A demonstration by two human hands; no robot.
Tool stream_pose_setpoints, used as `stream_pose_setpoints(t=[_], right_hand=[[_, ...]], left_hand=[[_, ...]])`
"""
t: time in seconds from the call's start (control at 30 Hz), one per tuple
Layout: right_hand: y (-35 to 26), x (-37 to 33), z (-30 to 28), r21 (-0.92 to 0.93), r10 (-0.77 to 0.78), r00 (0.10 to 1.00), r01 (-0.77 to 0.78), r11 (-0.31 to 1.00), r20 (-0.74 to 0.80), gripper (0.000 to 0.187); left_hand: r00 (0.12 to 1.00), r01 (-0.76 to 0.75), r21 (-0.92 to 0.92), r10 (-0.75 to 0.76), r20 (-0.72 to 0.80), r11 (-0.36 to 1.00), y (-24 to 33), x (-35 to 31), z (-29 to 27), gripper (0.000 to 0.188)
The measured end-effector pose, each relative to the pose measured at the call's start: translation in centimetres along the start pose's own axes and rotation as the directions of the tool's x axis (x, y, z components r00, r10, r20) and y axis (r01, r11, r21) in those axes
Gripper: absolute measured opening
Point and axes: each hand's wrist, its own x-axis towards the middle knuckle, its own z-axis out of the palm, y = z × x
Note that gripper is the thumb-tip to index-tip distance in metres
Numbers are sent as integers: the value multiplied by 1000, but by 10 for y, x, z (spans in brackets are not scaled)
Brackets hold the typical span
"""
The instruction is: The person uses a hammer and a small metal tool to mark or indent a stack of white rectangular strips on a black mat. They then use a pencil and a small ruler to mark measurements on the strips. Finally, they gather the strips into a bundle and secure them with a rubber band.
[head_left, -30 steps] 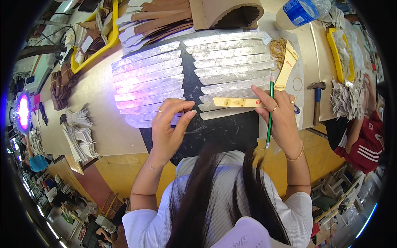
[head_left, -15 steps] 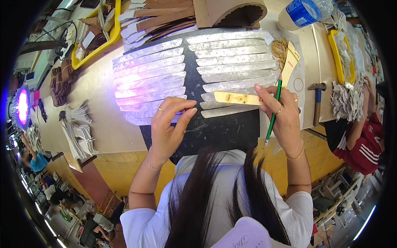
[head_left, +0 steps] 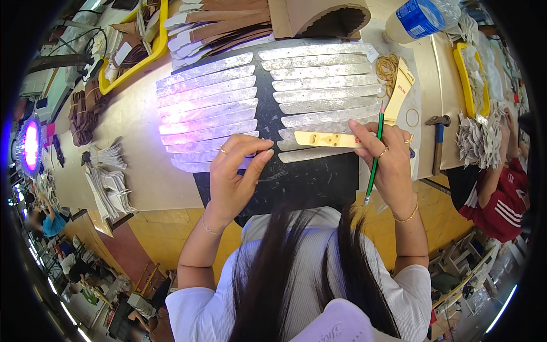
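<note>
My right hand [head_left: 393,157] pinches a narrow pale-yellow template strip [head_left: 325,138] with small holes, its free end pointing left. A green pencil [head_left: 372,178] also rests between those fingers, slanting with its tip upward. My left hand [head_left: 235,171] is raised with thumb and fingertips pinched close together; anything between them is too small to make out. Beneath both hands, several silvery strips lie in two columns, left strips [head_left: 208,108] and right strips [head_left: 322,80], on a black mat [head_left: 285,185]. The yellow strip hovers over the lower strips of the right column.
Rubber bands [head_left: 386,68], a second yellow template [head_left: 401,88] and a blue-handled hammer [head_left: 438,142] lie to the right. A bottle [head_left: 420,20] and cardboard piece [head_left: 290,20] stand far back. Yellow trays [head_left: 164,43] flank the table. Another person [head_left: 496,196] works at right.
The pencil has tilted slightly more upright, and the yellow strip has turned a little in my right hand. My left hand keeps its pinch and has barely moved.
</note>
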Motion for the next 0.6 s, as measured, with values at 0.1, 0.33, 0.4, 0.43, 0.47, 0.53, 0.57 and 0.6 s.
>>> stream_pose_setpoints(t=[0.1,0.33,0.4,0.43,0.47,0.53,0.57,0.6], right_hand=[[-1,0,-1,-4,10,1000,-10,1000,6,54],[0,-1,1,-7,18,1000,-18,1000,0,54],[0,-1,1,-13,15,1000,-15,1000,-5,54],[0,-1,1,-16,13,1000,-13,1000,-8,54],[0,-1,2,-17,12,1000,-12,1000,-10,54],[0,-2,3,-19,7,1000,-7,1000,-17,54],[0,-2,3,-20,8,1000,-8,1000,-16,54],[0,-2,3,-21,8,1000,-8,1000,-15,53]], left_hand=[[1000,6,2,-6,3,1000,1,0,0,14],[1000,-5,11,5,-8,1000,-1,-1,1,14],[1000,14,4,-14,-7,1000,1,-1,1,14],[1000,23,1,-23,-6,1000,2,-1,1,13],[1000,21,0,-21,-6,1000,1,-1,1,13],[1000,15,0,-15,-7,1000,1,-2,1,13],[1000,17,2,-17,-7,1000,0,-2,2,13],[1000,20,3,-20,-7,1000,0,-3,2,13]])
